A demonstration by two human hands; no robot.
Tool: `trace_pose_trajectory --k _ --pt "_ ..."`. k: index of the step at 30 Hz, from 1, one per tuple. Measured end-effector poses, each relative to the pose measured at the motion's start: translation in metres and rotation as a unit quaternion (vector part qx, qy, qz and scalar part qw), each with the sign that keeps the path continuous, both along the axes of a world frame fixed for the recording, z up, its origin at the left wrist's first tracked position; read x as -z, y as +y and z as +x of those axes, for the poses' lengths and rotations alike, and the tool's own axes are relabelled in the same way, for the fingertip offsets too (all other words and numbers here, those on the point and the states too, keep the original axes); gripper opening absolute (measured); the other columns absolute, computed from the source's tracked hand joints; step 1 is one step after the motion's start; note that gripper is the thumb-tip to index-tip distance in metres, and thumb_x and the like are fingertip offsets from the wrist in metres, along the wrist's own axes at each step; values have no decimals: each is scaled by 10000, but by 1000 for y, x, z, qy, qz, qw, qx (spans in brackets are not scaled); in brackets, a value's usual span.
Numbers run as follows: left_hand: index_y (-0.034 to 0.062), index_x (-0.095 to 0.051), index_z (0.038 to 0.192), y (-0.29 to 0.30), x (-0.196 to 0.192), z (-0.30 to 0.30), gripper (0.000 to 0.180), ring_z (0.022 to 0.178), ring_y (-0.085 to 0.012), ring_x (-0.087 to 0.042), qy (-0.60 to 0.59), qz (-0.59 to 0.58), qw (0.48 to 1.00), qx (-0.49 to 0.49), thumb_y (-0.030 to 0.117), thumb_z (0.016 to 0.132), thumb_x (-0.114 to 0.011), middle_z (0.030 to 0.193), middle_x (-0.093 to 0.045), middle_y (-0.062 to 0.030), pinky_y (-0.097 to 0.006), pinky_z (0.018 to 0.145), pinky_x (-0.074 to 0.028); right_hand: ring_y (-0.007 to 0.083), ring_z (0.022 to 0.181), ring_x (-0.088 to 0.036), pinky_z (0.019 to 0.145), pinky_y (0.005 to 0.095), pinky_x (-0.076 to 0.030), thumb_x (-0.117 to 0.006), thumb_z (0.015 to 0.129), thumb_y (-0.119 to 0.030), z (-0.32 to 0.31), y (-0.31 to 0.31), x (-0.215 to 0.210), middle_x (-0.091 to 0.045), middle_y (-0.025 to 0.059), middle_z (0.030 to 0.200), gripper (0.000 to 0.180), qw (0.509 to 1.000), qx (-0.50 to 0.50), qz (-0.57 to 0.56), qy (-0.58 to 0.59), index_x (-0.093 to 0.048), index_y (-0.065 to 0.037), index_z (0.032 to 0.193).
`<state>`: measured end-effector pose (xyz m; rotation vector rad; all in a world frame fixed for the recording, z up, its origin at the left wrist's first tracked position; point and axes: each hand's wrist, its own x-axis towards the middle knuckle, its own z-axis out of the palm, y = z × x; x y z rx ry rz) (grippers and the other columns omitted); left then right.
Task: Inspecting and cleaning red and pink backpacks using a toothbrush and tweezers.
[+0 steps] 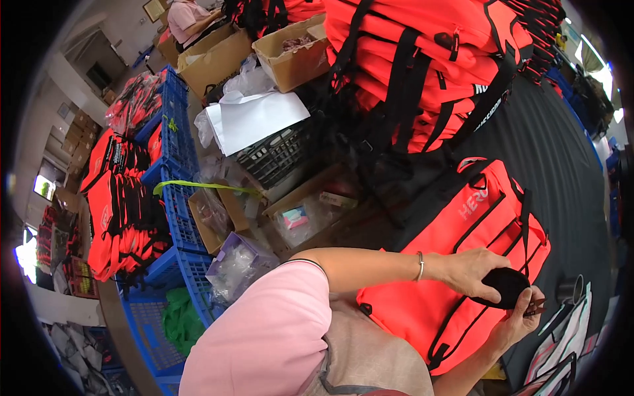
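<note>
A bright coral-red backpack (462, 237) with black straps and zips lies flat in front of me on the dark table cover. Over its right part, my left hand (472, 274), with a bracelet at the wrist, grips a rounded black fabric piece (506, 288) between thumb and fingers. My right hand (525, 313) closes on the lower right edge of that same piece. A small reddish-brown object (538, 306) shows at the right fingers; its kind cannot be made out. Whether the black piece is joined to the backpack is hidden.
A tall pile of red backpacks (429, 66) stands at the far side. Blue plastic crates (179, 152) with red bags are at left. White paper (254, 119) lies over a black crate (274, 155). A grey metal cup (569, 289) sits at right. Another person (188, 20) is far back.
</note>
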<state>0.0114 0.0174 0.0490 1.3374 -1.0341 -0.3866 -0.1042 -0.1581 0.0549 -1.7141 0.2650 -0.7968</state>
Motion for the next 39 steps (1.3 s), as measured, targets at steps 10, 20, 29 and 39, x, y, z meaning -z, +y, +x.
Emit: trace_pose_trajectory --k 10,20,29,39 --pt "-17 -609 896 11 32 -11 291 837 -259 -630 0 47 999 25 139 715 -775 976 -649 -143 -367 726 -489 13 667 -437 589 182 -334 -656 948 -117 -2 -2 23 -477 -67 769 105 982 -140 106 63 -572 -64 912" --pt "-40 -639 747 18 73 -21 295 1171 -329 -530 -101 -95 990 0 169 691 -840 1240 -589 -141 -438 976 -467 189 864 -684 701 283 -578 -725 880 -204 -5 19 83 -659 67 1066 328 847 -231 435 200 -571 -48 1124" --pt "-34 -553 611 17 83 -38 384 1076 -307 -600 -88 -91 992 -12 194 701 -849 1063 -654 -127 -402 880 -507 114 702 -630 544 216 -501 -576 997 -210 -15 33 60 -637 33 896 238 874 -174 351 287 -591 -21 1140" --pt "19 -765 933 42 74 -27 239 902 -156 -660 57 89 989 -104 134 739 -844 1035 -705 -100 -283 791 -537 76 831 -594 776 236 -481 -565 1002 -186 -37 47 21 -647 27 917 331 962 -51 134 230 -604 36 1245"
